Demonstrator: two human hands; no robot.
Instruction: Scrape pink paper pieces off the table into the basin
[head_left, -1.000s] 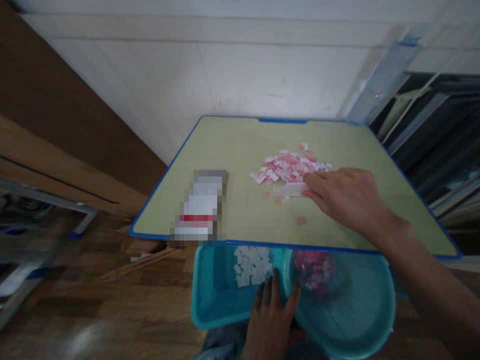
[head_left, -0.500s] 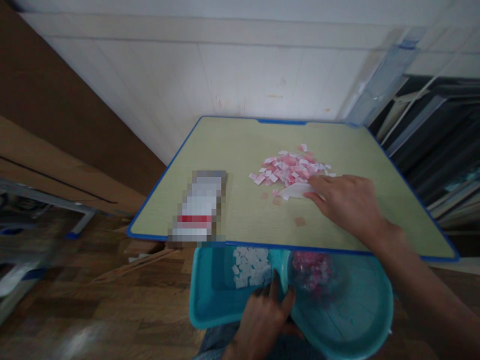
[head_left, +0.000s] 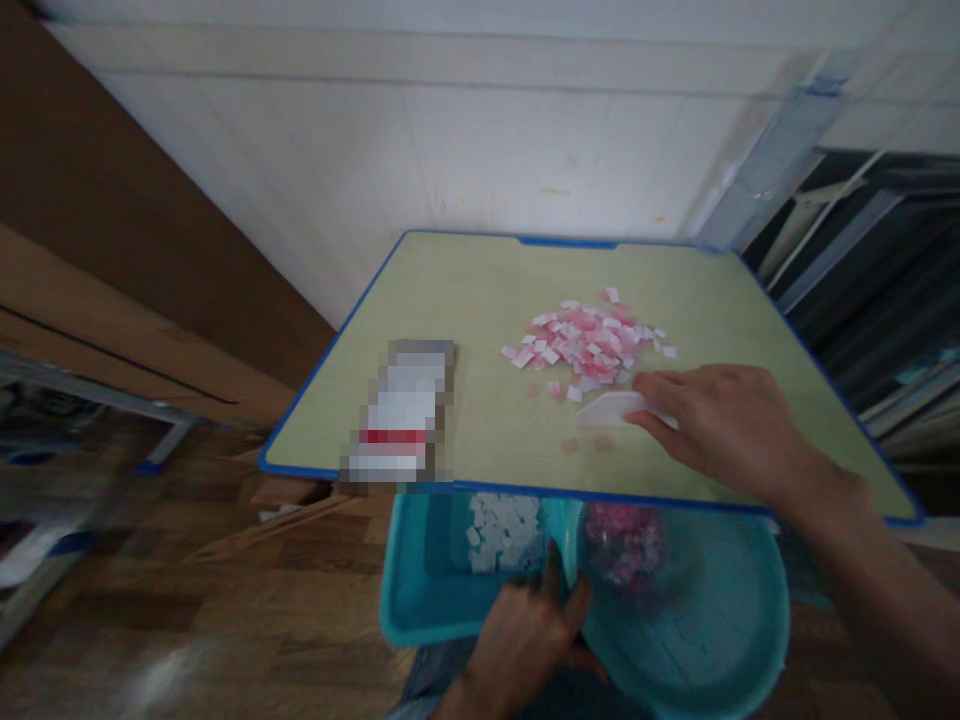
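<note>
White scraper (head_left: 609, 407): lying nearly flat over the worktop (head_left: 465, 290), just on the near side of the pile of pink and white pieces (head_left: 589, 340). Long axis is running left to right, roughly parallel to the worktop's near edge; the slanted free end is pointing left. Right hand (head_left: 724, 420): thumb and fingers are pinching the scraper's right part. Left hand (head_left: 525, 635): the index finger is reaching out toward where the rectangular tub (head_left: 439, 615) and round basket (head_left: 720, 625) are meeting, the others are curling; cannot tell whether the fingers are gripping a rim.

Obscured: the right fingers are covering part of the scraper; contact of its lower edge with the worktop is not readable. The worktop is hiding the far sides of tub and basket. Pink bits (head_left: 626, 540) in the basket are appearing blurred. An oblong object (head_left: 405, 410) at the worktop's left front is showing only as coarse blocks.

Surroundings: a few loose pieces are lying between scraper and pile. White pieces (head_left: 502, 530) are resting in the tub. A clear plastic container (head_left: 769, 175) is leaning at the back right, beside dark panels (head_left: 885, 260). Nothing is standing between scraper and near edge.
</note>
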